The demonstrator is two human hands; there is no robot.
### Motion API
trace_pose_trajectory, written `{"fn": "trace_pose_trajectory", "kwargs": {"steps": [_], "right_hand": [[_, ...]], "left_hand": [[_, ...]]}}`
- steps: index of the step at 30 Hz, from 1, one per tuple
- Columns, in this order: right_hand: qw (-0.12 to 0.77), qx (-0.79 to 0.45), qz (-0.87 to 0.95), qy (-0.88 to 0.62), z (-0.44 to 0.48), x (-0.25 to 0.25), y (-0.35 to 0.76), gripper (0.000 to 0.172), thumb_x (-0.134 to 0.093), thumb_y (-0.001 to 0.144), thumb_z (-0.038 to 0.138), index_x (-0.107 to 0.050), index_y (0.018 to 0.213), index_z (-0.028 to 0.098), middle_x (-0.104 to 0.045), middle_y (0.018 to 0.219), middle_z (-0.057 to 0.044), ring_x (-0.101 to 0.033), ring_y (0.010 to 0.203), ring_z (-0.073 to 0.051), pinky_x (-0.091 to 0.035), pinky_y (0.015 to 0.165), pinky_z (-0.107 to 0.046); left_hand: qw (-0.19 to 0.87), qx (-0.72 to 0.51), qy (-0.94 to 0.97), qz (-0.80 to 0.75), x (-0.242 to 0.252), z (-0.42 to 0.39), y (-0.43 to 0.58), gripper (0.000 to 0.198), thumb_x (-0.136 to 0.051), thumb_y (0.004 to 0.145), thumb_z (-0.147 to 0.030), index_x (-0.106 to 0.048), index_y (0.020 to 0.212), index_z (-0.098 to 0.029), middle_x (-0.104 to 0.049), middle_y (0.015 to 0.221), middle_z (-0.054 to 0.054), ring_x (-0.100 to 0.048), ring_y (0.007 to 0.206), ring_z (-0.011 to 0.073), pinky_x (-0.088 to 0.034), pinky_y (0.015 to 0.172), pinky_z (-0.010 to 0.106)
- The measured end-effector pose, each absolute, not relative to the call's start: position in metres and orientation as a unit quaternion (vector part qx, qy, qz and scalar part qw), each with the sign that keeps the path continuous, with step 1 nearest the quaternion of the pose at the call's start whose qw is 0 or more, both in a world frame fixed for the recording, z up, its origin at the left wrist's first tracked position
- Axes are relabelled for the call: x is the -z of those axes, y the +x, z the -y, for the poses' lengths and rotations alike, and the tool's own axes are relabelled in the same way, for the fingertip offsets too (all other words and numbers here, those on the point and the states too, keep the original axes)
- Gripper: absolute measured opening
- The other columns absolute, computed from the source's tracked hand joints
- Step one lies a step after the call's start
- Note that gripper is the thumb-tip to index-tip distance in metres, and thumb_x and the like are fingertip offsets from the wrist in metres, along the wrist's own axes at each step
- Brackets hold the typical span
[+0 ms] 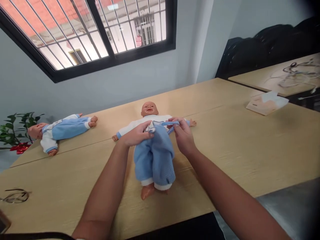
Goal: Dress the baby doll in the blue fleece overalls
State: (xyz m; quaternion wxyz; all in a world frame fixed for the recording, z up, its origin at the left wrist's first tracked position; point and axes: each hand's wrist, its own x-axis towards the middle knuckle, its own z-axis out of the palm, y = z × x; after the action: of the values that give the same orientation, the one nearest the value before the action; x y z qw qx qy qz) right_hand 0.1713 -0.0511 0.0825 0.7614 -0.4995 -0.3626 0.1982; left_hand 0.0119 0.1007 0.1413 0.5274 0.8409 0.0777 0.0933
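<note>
A baby doll (149,109) lies on its back on the wooden table, head toward the window and arms spread wide. It wears a white top with blue cuffs and light blue trousers (155,156) with white hems. My left hand (138,134) grips the upper edge of the trousers at the doll's waist, thumb on top. Pinched between the fingers of my right hand (183,135) is a blue strap (168,123) that runs from the waist. The doll's bare feet (147,191) stick out below the hems.
Another doll (67,128) in blue and white lies at the left, near a green plant (17,130). Eyeglasses (16,196) rest on the table's near left. A paper packet (267,102) sits at the right. Cables (297,73) cover part of a second table, with dark chairs (270,46) behind.
</note>
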Motion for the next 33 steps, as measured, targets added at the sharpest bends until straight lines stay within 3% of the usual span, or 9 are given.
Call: {"fn": "trace_pose_trajectory", "kwargs": {"steps": [4,9,12,14,17,21,26,29,33], "right_hand": [[0.759,-0.286,0.332,-0.481,0.047,-0.080,0.172,0.028,-0.056,0.091,0.055,-0.057,0.098,0.027,-0.067,0.111,-0.005,-0.063,0.107,-0.024,-0.050,0.099,-0.040],[0.689,-0.410,0.386,-0.455,0.056,-0.087,0.173,0.045,-0.048,0.094,0.067,-0.063,0.095,0.024,-0.069,0.096,-0.005,-0.065,0.092,-0.024,-0.054,0.085,-0.038],[0.586,-0.472,0.476,-0.455,0.065,-0.092,0.176,0.044,-0.069,0.087,0.060,-0.067,0.113,0.024,-0.071,0.100,-0.003,-0.066,0.091,-0.022,-0.053,0.081,-0.034],[0.529,-0.488,0.516,-0.465,0.067,-0.092,0.178,0.039,-0.077,0.084,0.051,-0.069,0.109,0.023,-0.072,0.099,-0.002,-0.065,0.088,-0.021,-0.053,0.080,-0.033],[0.562,-0.435,0.511,-0.483,0.064,-0.089,0.179,0.035,-0.073,0.086,0.055,-0.071,0.096,0.021,-0.072,0.096,-0.003,-0.064,0.088,-0.021,-0.053,0.084,-0.035],[0.636,-0.365,0.463,-0.498,0.058,-0.084,0.174,0.040,-0.073,0.086,0.058,-0.072,0.096,0.020,-0.073,0.099,-0.003,-0.064,0.094,-0.022,-0.052,0.092,-0.037],[0.632,-0.430,0.439,-0.472,0.058,-0.079,0.174,0.041,-0.073,0.087,0.056,-0.072,0.106,0.019,-0.074,0.105,-0.004,-0.066,0.098,-0.021,-0.053,0.090,-0.034],[0.550,-0.479,0.495,-0.472,0.062,-0.081,0.178,0.042,-0.077,0.084,0.054,-0.072,0.109,0.020,-0.074,0.105,-0.003,-0.066,0.096,-0.021,-0.054,0.085,-0.032],[0.449,-0.481,0.571,-0.491,0.066,-0.086,0.181,0.039,-0.082,0.080,0.049,-0.075,0.104,0.019,-0.076,0.105,-0.003,-0.067,0.099,-0.024,-0.055,0.088,-0.036]], "left_hand": [[0.566,-0.113,0.813,-0.075,-0.145,-0.097,0.011,0.035,-0.060,0.085,-0.047,-0.063,0.104,-0.019,-0.066,0.096,0.006,-0.063,0.086,0.0224,-0.053,0.077,0.033],[0.419,-0.168,0.889,-0.071,-0.150,-0.095,0.014,0.015,-0.060,0.089,-0.030,-0.050,0.087,-0.020,-0.055,0.090,0.000,-0.051,0.084,0.0153,-0.045,0.079,0.027],[0.364,-0.214,0.898,-0.121,-0.148,-0.096,0.016,0.011,-0.055,0.089,-0.023,-0.045,0.086,-0.021,-0.053,0.086,-0.002,-0.048,0.081,0.0146,-0.043,0.078,0.027],[0.366,-0.221,0.892,-0.150,-0.146,-0.097,0.014,0.008,-0.054,0.090,-0.025,-0.050,0.095,-0.021,-0.057,0.093,-0.001,-0.052,0.088,0.0163,-0.045,0.083,0.029],[0.445,-0.148,0.874,-0.125,-0.147,-0.095,0.010,0.026,-0.057,0.094,-0.038,-0.058,0.113,-0.020,-0.065,0.111,0.004,-0.060,0.106,0.0218,-0.049,0.092,0.033],[0.477,0.010,0.878,-0.045,-0.153,-0.090,0.006,0.049,-0.076,0.082,-0.045,-0.063,0.121,-0.019,-0.068,0.123,0.007,-0.062,0.116,0.0272,-0.051,0.097,0.034],[0.432,0.123,0.891,-0.072,-0.158,-0.093,0.005,0.049,-0.076,0.081,-0.057,-0.068,0.108,-0.018,-0.073,0.106,0.004,-0.067,0.095,0.0233,-0.054,0.083,0.032],[0.450,0.085,0.883,-0.104,-0.150,-0.104,0.006,0.049,-0.065,0.088,-0.064,-0.070,0.103,-0.018,-0.074,0.102,0.004,-0.067,0.093,0.0237,-0.054,0.083,0.034],[0.549,-0.025,0.831,-0.084,-0.133,-0.113,0.008,0.057,-0.064,0.089,-0.066,-0.069,0.119,-0.018,-0.072,0.121,0.008,-0.065,0.115,0.0273,-0.049,0.105,0.040]]}}
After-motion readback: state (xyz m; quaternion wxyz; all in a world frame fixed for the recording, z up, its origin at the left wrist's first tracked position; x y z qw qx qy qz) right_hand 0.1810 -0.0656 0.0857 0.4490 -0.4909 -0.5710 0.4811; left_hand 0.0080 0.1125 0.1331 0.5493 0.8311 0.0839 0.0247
